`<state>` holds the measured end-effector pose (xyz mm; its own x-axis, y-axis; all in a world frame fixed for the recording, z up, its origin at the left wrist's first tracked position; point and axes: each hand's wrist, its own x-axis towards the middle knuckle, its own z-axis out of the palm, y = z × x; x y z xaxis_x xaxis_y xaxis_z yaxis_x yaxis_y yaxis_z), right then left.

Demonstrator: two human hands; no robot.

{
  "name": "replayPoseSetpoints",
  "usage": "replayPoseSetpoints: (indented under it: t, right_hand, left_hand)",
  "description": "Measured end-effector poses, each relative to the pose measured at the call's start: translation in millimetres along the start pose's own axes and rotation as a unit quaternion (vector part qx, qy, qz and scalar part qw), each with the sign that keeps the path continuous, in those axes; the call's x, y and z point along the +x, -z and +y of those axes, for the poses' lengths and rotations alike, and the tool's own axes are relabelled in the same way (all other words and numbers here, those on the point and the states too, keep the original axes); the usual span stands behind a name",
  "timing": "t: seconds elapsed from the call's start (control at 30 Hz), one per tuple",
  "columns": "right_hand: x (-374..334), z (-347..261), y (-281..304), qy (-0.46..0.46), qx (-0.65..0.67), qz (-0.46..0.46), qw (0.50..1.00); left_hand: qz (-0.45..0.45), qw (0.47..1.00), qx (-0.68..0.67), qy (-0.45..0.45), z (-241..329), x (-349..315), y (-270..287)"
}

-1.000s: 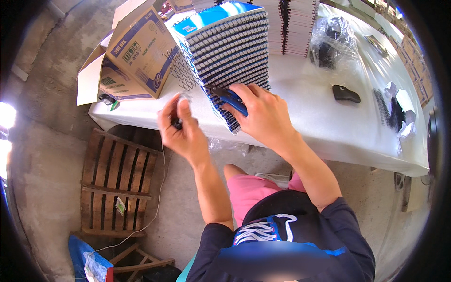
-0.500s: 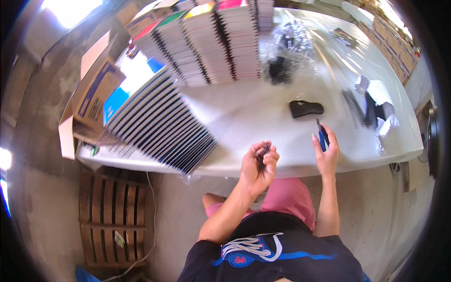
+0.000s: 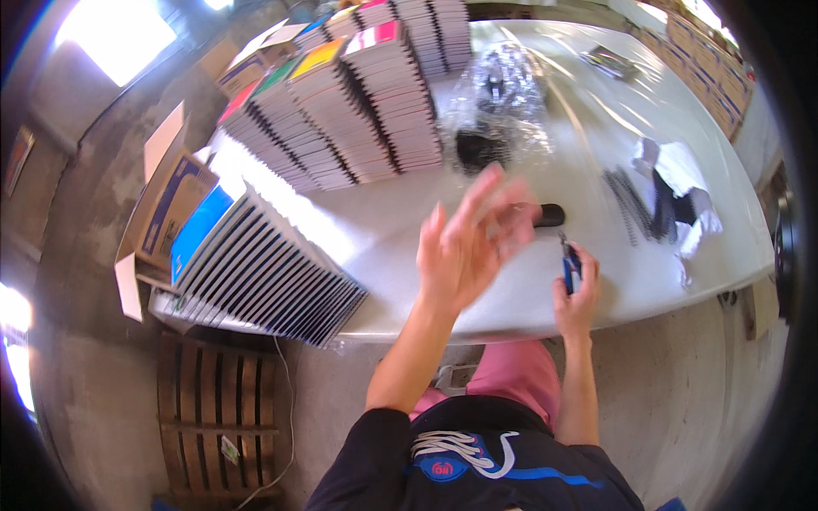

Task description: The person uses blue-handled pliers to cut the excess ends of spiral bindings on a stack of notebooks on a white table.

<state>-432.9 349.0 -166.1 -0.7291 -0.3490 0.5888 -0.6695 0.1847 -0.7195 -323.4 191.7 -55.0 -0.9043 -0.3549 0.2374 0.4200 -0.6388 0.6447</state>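
My left hand (image 3: 467,247) is raised over the table with its fingers stretched apart and smeared by motion; nothing shows in it. It partly covers a small black object (image 3: 552,215) lying on the white tabletop. Just beyond the fingertips is a crumpled clear plastic bag (image 3: 503,89) with black coils (image 3: 479,150) at its near end. Close to the table's front edge, my right hand (image 3: 579,294) is closed round blue-handled pliers (image 3: 569,271), their jaws pointing away from me.
Leaning spiral notebooks with a blue cover (image 3: 264,268) stand at the table's left, beside an open carton (image 3: 166,209). Tall notebook stacks (image 3: 396,115) rise behind. Black wire spirals (image 3: 630,204) and torn white wrapping (image 3: 682,170) lie right. A wooden pallet (image 3: 217,417) is below left.
My left hand has gone from closed round a dark bunch to spread fingers, and has moved forward over the table. My right hand keeps the pliers. The whole view has shifted slightly.
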Motion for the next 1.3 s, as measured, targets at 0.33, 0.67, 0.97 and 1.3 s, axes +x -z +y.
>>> replayPoseSetpoints:
  t: [0.33, 0.67, 0.97, 1.3]
  right_hand:
    - [7, -144, -41, 0.111, 0.09, -0.122, 0.982]
    - [-33, -298, -107, 0.272, 0.033, -0.213, 0.938]
    - [-45, -313, -120, 0.306, -0.063, -0.164, 0.936]
    - [-47, -320, -115, 0.337, -0.1, -0.128, 0.927]
  left_hand:
    - [0.33, 0.66, 0.345, -0.58, 171, -226, 6]
    - [0.38, 0.688, 0.45, -0.425, 176, -197, 63]
    - [0.354, 0.709, 0.419, -0.443, 180, -203, 67]
    - [0.358, 0.708, 0.407, -0.453, 178, -201, 68]
